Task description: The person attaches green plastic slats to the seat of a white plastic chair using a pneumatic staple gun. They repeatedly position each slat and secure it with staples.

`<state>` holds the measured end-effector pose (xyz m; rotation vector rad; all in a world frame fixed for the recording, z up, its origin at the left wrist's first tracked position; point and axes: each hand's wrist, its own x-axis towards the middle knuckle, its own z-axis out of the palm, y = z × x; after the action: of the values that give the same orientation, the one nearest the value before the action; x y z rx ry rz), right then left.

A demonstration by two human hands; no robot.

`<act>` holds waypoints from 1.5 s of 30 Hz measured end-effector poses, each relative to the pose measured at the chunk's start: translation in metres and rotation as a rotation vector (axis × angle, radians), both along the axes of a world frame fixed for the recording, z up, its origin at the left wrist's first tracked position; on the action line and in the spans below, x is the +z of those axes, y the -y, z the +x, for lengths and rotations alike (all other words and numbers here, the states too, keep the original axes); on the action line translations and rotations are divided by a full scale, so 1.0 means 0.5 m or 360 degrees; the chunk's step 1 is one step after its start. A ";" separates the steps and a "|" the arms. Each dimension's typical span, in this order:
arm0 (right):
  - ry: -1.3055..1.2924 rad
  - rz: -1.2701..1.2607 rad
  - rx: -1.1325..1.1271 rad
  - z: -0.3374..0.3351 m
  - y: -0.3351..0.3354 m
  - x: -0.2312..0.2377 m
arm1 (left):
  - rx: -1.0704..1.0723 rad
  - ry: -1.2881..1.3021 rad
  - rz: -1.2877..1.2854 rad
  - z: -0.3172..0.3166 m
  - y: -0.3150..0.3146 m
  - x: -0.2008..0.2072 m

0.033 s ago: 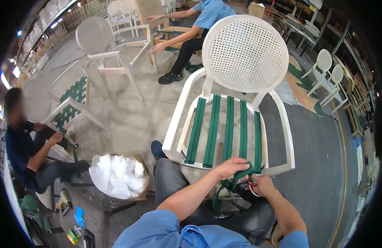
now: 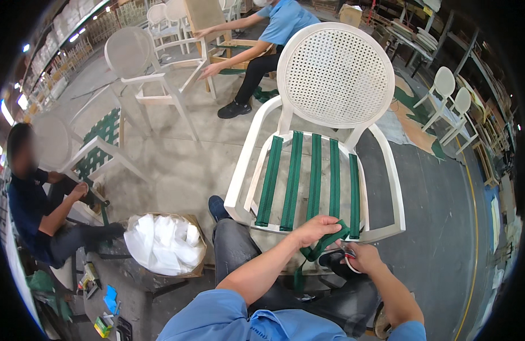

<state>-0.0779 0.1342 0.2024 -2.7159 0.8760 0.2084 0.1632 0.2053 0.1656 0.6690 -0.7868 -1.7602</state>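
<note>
A white chair (image 2: 336,74) with a round perforated back stands in front of me. Several green webbing straps (image 2: 313,176) run front to back across its open seat frame. My left hand (image 2: 315,228) grips a loose green strap (image 2: 325,243) at the seat's front rail. The strap's free end hangs down toward my lap. My right hand (image 2: 362,257) sits just right of it, below the rail, closed on a small tool with red and white on it. I cannot tell what kind of tool it is.
A cardboard box of white material (image 2: 163,245) sits at my left knee. A person (image 2: 29,210) sits at the far left by a webbed chair (image 2: 100,150). Another person in blue (image 2: 274,34) works behind. More white chairs (image 2: 151,68) (image 2: 450,94) stand around, and small tools (image 2: 106,318) lie at the lower left.
</note>
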 end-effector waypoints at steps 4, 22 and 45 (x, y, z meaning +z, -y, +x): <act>0.0118 0.0010 -0.0230 -0.088 -0.071 0.094 | 0.0141 0.0027 0.0030 0.022 -0.031 -0.019; 0.0249 -0.0233 -0.2249 -0.473 -0.335 -0.077 | 0.0075 0.0572 0.0304 -0.059 -0.059 -0.057; 0.1821 0.1609 -0.1286 -0.103 -0.187 0.016 | 0.0002 0.0447 -0.0221 -0.219 -0.131 0.044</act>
<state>-0.1295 0.2277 0.2102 -1.0677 0.9598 -0.7640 0.0539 0.2710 0.1878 0.8327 -1.0892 -1.6127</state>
